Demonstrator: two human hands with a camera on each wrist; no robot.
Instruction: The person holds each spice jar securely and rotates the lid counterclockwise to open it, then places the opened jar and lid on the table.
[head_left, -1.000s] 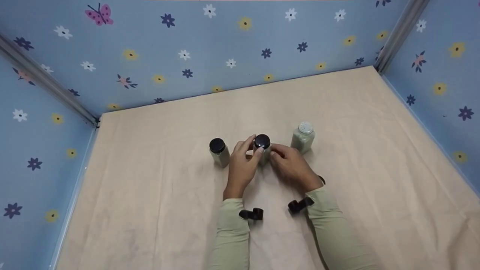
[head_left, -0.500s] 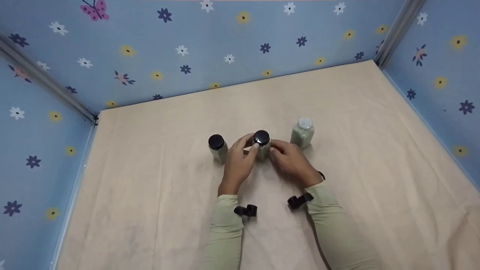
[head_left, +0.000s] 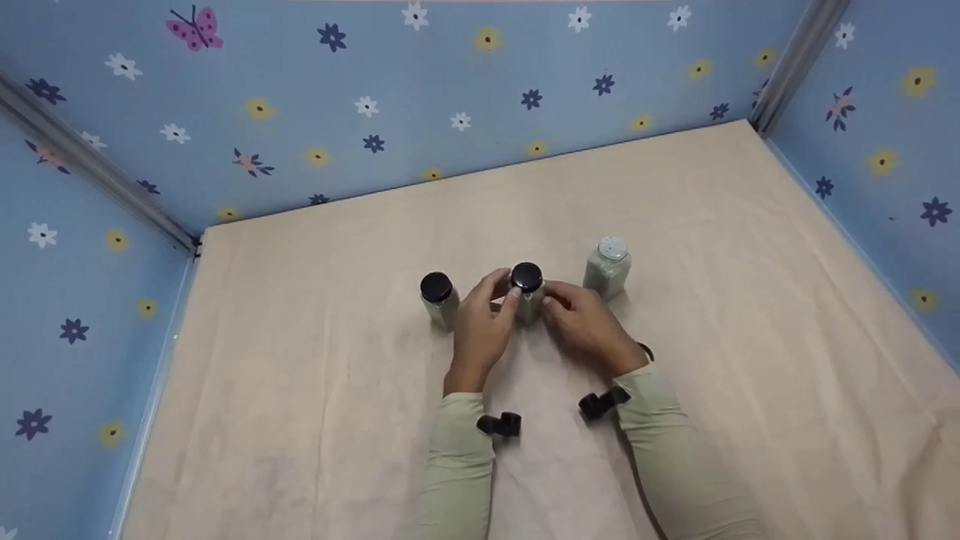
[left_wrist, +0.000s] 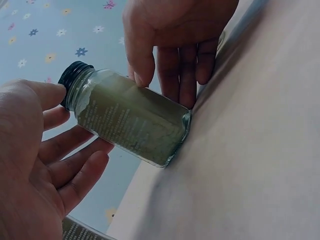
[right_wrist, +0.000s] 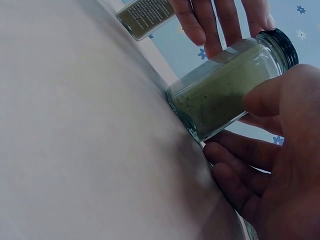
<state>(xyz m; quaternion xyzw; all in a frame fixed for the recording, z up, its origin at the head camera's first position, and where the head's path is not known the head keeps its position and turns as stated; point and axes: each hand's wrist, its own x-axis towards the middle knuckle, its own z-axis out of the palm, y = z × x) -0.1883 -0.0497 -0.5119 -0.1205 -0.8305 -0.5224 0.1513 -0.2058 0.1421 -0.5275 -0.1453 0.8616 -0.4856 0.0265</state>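
Note:
A glass spice jar (left_wrist: 132,117) with green powder inside and a black lid (head_left: 526,277) stands upright on the cloth between my hands. My left hand (head_left: 478,326) pinches the lid, thumb on the near side and fingers behind. Its lower fingers extend beside the glass in the left wrist view. My right hand (head_left: 589,322) holds the jar's body low on the right, thumb against the glass, as the right wrist view shows. Left of my left hand stands another black-lidded jar (head_left: 440,311). Past my right hand is a third jar (head_left: 609,274) with a pale, perforated top and no black lid.
A beige cloth (head_left: 315,375) with creases covers the table. Blue flower-patterned panels (head_left: 480,82) border it at the back, left and right. Black wrist cameras (head_left: 499,424) sit on both green sleeves.
Both hands keep their places on the middle jar, with only slight shifts of the left hand and wrist. The head view tilts a little; the other two jars have not moved.

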